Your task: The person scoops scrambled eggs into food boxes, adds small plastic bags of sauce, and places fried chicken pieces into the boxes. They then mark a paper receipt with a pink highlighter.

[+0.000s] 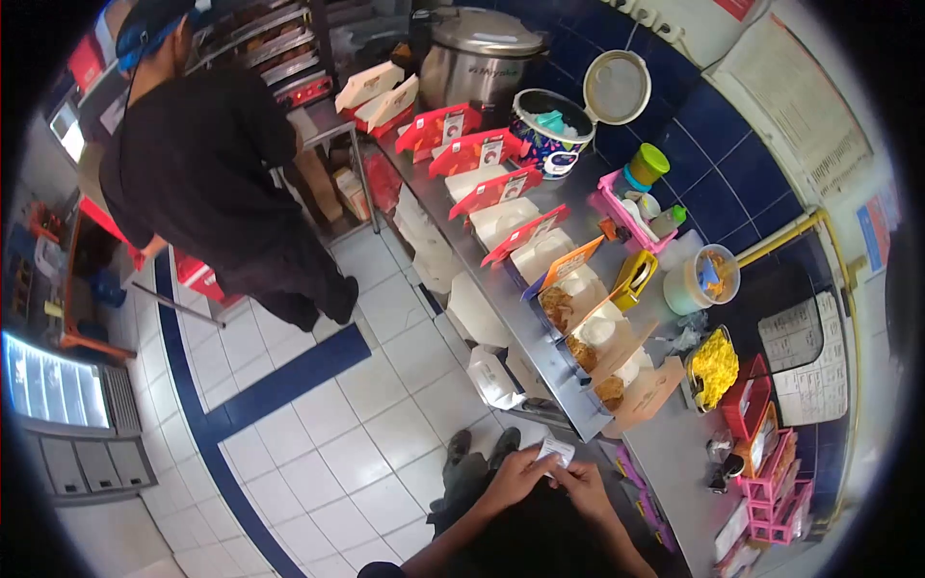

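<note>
My left hand (520, 479) and my right hand (584, 486) are together low in the view, in front of my body. Between their fingertips is a small white paper slip (559, 455) with faint print that I cannot read. Both hands are closed on it. Nearest to them on the steel counter is an open food box (649, 395). A piece of fried chicken (609, 392) and white rice lie in the boxes at this end. Farther along stand more open boxes with red lids (525, 234).
A steel rice cooker (487, 60) and a patterned rice tub (551, 133) stand at the far end. Shredded yellow food (715, 369) fills a tray on the right, beside pink baskets (771, 486). Another person in black (198, 154) is bent over at the left.
</note>
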The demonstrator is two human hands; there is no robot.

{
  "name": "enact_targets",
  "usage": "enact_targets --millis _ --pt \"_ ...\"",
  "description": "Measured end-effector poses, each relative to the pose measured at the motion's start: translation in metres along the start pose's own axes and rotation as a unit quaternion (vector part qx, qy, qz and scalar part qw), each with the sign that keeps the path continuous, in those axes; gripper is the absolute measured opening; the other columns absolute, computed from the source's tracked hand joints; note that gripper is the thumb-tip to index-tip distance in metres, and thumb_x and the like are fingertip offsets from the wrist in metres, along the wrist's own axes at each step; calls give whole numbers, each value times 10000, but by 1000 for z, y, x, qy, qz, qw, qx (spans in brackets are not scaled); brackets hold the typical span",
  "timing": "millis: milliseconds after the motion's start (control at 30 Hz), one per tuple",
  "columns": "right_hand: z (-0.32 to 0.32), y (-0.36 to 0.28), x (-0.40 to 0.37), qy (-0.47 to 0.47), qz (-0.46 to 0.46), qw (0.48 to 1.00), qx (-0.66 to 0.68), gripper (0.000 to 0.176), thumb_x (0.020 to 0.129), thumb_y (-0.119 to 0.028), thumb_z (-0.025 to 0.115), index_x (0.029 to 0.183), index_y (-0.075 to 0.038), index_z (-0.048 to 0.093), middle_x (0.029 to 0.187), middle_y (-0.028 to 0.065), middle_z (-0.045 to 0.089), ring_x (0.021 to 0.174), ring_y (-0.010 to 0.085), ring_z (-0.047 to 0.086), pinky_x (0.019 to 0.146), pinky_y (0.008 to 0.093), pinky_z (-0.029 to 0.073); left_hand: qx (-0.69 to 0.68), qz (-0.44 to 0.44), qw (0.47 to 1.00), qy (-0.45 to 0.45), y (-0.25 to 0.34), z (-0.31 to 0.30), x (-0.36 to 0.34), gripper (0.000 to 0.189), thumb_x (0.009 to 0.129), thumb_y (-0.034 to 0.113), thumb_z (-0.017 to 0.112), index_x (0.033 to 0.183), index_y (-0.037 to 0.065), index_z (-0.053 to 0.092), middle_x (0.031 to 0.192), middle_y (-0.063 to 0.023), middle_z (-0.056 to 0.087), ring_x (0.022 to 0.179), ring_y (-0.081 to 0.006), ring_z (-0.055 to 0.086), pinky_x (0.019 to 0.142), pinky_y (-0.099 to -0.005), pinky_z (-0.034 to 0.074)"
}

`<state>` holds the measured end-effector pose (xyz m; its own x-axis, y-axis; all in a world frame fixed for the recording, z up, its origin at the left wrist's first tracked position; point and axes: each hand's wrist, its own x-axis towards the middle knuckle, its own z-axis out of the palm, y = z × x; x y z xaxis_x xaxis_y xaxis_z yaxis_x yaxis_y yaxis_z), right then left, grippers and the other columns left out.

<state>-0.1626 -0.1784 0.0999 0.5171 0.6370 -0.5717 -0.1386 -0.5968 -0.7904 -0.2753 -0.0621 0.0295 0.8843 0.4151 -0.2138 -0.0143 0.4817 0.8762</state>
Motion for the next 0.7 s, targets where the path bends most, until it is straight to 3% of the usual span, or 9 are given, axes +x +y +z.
enact_targets --millis 100,167,267,300,333,400,467,567,700 --pt "8 -17 3 -38 -20 998 -42 307 980 -243 651 817 11 711 723 18 676 682 75 598 658 250 473 69 32 997 14 14 -15 -5 207 1007 165 606 1010 -25 688 833 -70 675 759 -104 612 668 -274 504" --pt "5 -25 6 -52 -31 994 -90 310 983 -237 642 821 19 704 721 27 673 681 80 598 661 255 480 90 52 994 34 10 -23 -6 208 1008 159 602 1011 -30 688 816 -66 681 751 -114 628 671 -270 511" --pt "-12 0 31 -5 -175 984 -26 278 982 -138 549 799 4 702 809 41 692 691 93 589 651 257 477 57 40 994 81 38 -31 -1 213 1010 151 594 1017 -38 693 805 -56 697 754 -121 653 684 -264 524" --pt "-6 -53 14 64 -69 995 -37 341 1001 -196 548 768 8 691 798 46 691 689 100 585 641 267 471 0 4 994 113 53 -35 2 218 1011 149 592 1021 -41 697 810 -50 706 765 -120 663 694 -263 529" --pt "-12 -47 22 77 -91 993 -17 392 1017 -244 545 757 9 694 777 46 678 698 100 586 646 271 466 102 16 991 85 66 -45 3 208 1007 91 577 1112 -65 667 1031 -91 719 926 -133 676 807 -268 545" --pt "-16 -36 34 52 -126 975 175 411 1031 -323 546 880 14 728 787 43 679 745 101 607 734 277 484 -43 25 997 60 97 -39 11 340 1012 47 537 1335 -52 510 1146 -133 684 1021 -209 686 871 -339 578" --pt "-1 -77 22 5 -111 959 260 373 1038 -306 531 979 16 711 912 73 687 879 132 601 815 291 451 -27 51 998 4 108 -39 15 445 1007 5 515 1431 -37 385 1223 -139 643 1059 -221 676 875 -341 584" --pt "17 -93 20 -69 -211 957 187 312 1027 -260 577 1057 15 719 814 8 669 774 103 606 750 272 487 26 87 995 -30 126 -26 16 522 997 -31 505 1479 -15 304 1257 -148 612 1071 -233 676 856 -339 593" --pt "12 -87 27 -114 -121 977 132 315 1024 -269 587 987 20 706 780 -8 635 701 81 536 623 270 455 33 38 998 -47 136 -11 11 569 987 -59 502 1500 -2 263 1256 -158 598 1056 -241 682 855 -340 596"
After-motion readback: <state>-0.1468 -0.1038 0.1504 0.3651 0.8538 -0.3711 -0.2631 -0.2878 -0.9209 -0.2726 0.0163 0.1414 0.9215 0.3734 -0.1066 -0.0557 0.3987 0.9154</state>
